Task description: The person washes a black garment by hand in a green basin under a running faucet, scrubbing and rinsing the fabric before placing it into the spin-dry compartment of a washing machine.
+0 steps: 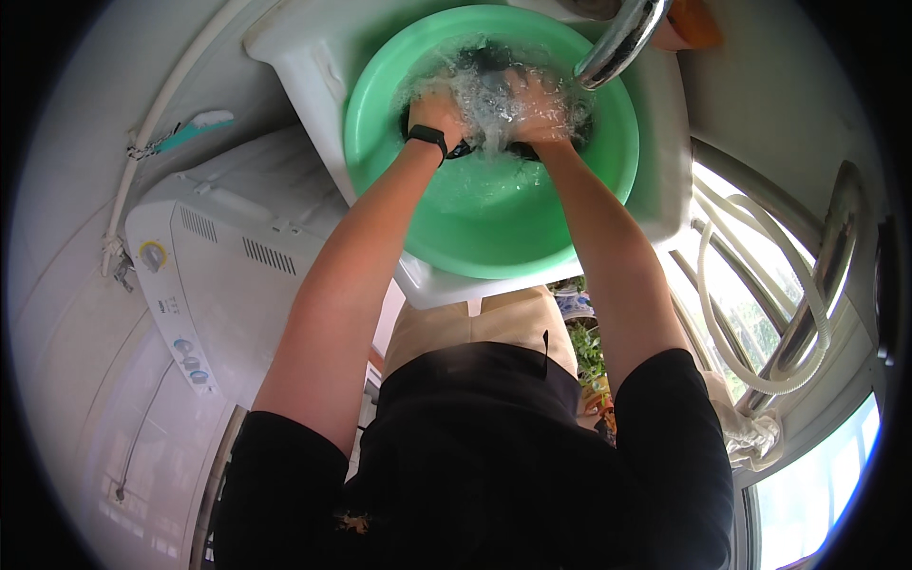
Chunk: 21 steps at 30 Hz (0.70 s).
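Observation:
Both of my hands are down in a light green plastic basin (491, 242) that sits in a white sink (666, 178). My left hand (438, 114), with a black band (427, 134) on its wrist, presses into splashing water at the basin's left. Close beside it, my right hand (538, 110) reaches into the same water, partly covered by foam and splashes. Around and beneath both hands lies a dark, wet item (491, 57), apparently cloth. Churning water hides the fingertips, so their grip on it is unclear. A chrome faucet (620, 43) hangs over the basin's upper right rim.
A white Haier washing machine (249, 271) stands left of the sink. Above it, a turquoise-handled brush (189, 132) hangs by a pipe (153, 121). On the right, a pale corrugated hose (704, 263) loops over metal rails (819, 285) by a window. Potted plants (588, 349) stand below the sink.

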Available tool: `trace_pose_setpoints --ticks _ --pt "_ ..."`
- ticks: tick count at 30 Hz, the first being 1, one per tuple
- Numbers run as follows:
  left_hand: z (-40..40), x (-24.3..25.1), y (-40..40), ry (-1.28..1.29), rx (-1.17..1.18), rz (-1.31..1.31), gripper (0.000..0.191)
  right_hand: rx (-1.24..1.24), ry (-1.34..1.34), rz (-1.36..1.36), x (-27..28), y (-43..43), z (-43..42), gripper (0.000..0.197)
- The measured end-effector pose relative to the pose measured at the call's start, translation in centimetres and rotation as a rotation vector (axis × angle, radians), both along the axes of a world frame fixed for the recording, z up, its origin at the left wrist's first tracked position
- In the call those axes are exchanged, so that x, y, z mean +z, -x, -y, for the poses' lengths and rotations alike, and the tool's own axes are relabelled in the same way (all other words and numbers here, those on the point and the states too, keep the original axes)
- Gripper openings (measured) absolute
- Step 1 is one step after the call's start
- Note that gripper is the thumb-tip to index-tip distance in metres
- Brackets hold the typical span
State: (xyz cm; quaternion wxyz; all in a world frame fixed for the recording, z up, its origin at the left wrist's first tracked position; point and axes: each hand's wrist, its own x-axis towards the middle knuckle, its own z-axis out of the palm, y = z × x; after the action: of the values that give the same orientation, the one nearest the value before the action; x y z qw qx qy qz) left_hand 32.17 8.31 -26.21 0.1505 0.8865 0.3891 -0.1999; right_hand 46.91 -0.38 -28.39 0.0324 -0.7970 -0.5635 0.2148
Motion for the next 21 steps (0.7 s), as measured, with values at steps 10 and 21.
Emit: trace_pose_setpoints --ticks 10,21 --pt "1.5 4.0 1.2 0.382 0.134 0.799 0.064 -0.243 -0.353 -0.704 6.0 -1.4 1.5 0.071" --pt "5.0 7.2 6.9 0.232 -0.255 0.452 0.064 -0.036 -0.019 -0.298 10.3 3.8 9.5 0.067"
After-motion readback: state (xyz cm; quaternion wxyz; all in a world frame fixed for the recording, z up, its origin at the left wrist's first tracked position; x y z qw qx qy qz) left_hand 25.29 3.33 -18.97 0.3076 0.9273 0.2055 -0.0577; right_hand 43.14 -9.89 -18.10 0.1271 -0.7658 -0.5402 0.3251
